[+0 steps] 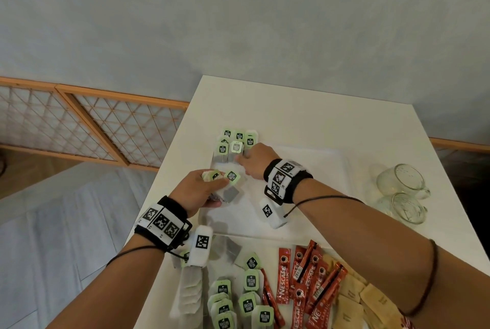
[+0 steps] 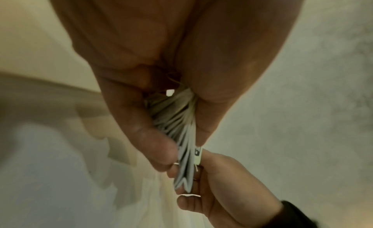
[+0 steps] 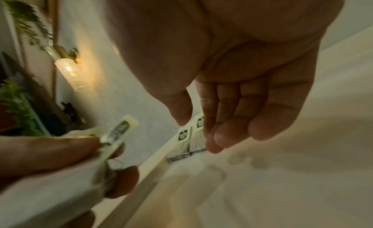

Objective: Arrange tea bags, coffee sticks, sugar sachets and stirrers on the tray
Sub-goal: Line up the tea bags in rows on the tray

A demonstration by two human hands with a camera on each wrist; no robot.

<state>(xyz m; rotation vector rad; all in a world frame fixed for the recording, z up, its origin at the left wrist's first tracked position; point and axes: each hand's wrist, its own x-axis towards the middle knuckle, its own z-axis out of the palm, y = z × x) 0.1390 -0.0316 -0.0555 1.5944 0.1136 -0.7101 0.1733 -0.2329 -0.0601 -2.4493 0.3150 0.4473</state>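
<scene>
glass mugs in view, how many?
2. The far mug and the near mug stand next to each other on the table, right of the tray. The wrist views show no others, and nothing suggests a hidden one.

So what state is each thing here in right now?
Left hand: gripping a bunch of tea bags.
Right hand: open, fingertips at the tea bags in the tray corner.
White tray: mostly bare.
Coffee sticks: loose on the table.
Glass mugs: empty.
</scene>
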